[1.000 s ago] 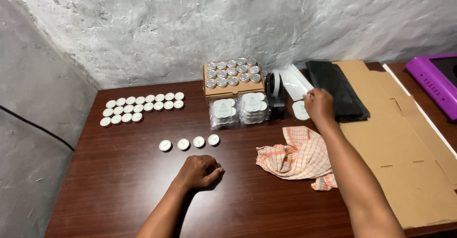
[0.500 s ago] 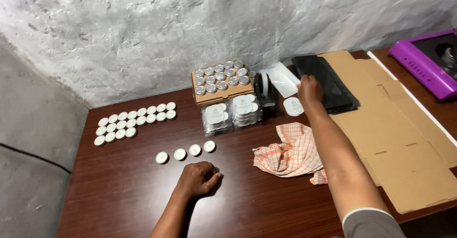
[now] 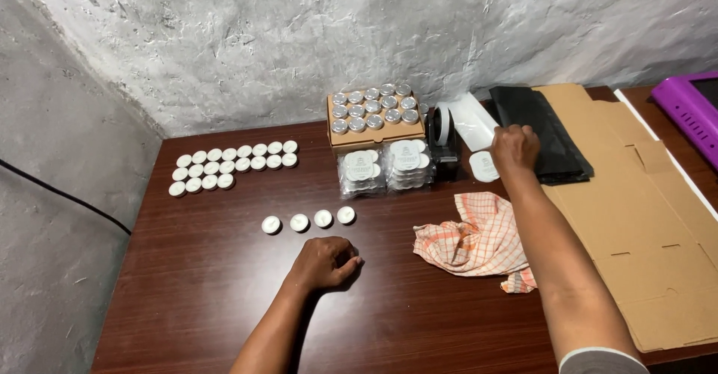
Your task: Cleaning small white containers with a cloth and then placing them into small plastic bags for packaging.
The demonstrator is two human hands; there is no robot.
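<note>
In the head view, the left hand is rested at lower centre on the dark wooden tabletop, fingers curled together, just below a row of four small white round candles. The right hand is closed on a white label strip at upper right, beside the black plastic sheets.

Landmark: brown box of silver-lidded tins, at the table's far edge.
Wrapped packs: two, directly in front of the box.
White caps, grouped: three rows, left of the box.
Checked cloth: crumpled, front-right of the box.
Flattened cardboard: well right of the box.
Purple case: far right.
</note>
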